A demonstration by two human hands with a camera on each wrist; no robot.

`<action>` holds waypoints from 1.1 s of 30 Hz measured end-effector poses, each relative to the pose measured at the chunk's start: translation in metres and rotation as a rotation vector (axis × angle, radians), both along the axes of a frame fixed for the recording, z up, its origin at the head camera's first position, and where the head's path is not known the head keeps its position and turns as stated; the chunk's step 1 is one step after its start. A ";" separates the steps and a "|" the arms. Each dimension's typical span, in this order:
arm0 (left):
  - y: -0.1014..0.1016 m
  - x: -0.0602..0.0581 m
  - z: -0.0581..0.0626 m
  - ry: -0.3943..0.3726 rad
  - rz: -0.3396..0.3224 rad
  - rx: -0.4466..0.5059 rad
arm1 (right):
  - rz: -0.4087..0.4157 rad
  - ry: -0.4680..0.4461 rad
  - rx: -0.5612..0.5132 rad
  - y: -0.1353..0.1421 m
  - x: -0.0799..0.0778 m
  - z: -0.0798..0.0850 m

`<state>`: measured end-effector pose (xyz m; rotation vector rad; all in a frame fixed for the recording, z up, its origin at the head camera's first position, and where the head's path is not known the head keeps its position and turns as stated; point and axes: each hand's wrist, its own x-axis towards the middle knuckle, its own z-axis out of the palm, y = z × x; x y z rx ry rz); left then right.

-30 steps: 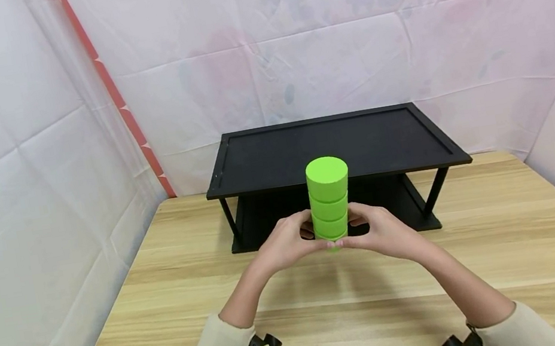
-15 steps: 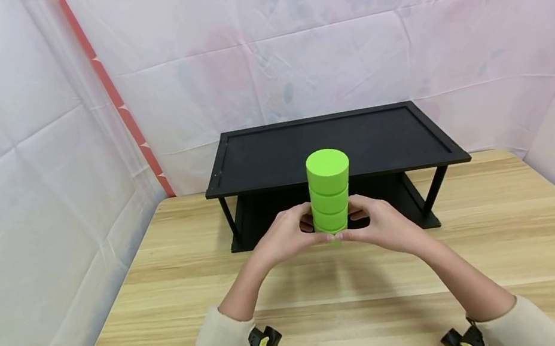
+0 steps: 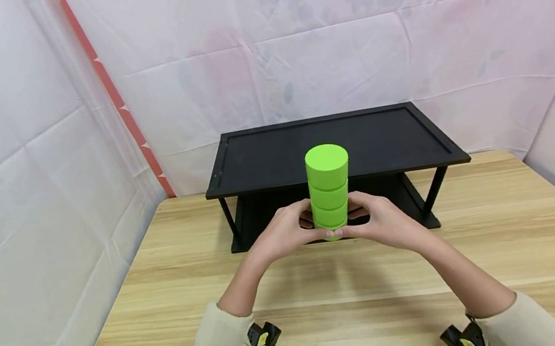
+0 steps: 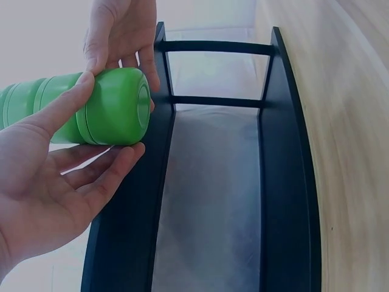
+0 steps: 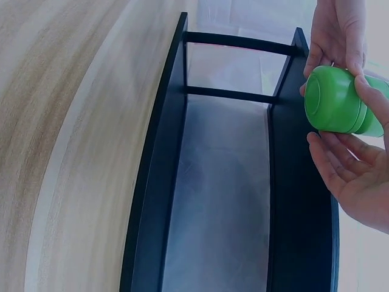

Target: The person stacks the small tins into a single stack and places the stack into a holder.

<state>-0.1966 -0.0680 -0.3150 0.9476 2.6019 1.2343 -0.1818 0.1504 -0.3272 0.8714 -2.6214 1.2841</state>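
A bright green ridged cylinder, with a flat top and grooves round its body, is held upright between both hands in front of the black rack. My left hand grips its lower part from the left, and my right hand does the same from the right. The two thumbs meet on the near side, and the other fingers go round behind, partly hidden in the head view. In the left wrist view the cylinder's rounded base shows a recessed circle, with fingertips right at its edge.
Behind the cylinder stands a two-tier black rack with a flat, rimmed top shelf and slanted legs, on a light wooden table. Whitish sheets hang at the back and both sides, with a red strip at the left corner.
Both hands have lifted the green cylinder a little, so it sits higher in the head view. Their grip looks the same. The rack has not moved.
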 end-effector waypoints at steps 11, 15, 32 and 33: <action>0.000 -0.004 0.003 0.019 -0.022 -0.003 | -0.002 -0.067 -0.038 0.000 -0.001 0.002; 0.000 -0.006 0.004 0.027 -0.025 0.001 | -0.012 -0.085 -0.046 -0.001 -0.001 0.005; -0.001 -0.007 0.007 0.020 -0.012 0.014 | -0.033 -0.098 -0.043 -0.003 -0.003 0.011; -0.001 -0.007 0.008 0.020 -0.011 0.016 | -0.033 -0.094 -0.039 -0.002 -0.003 0.012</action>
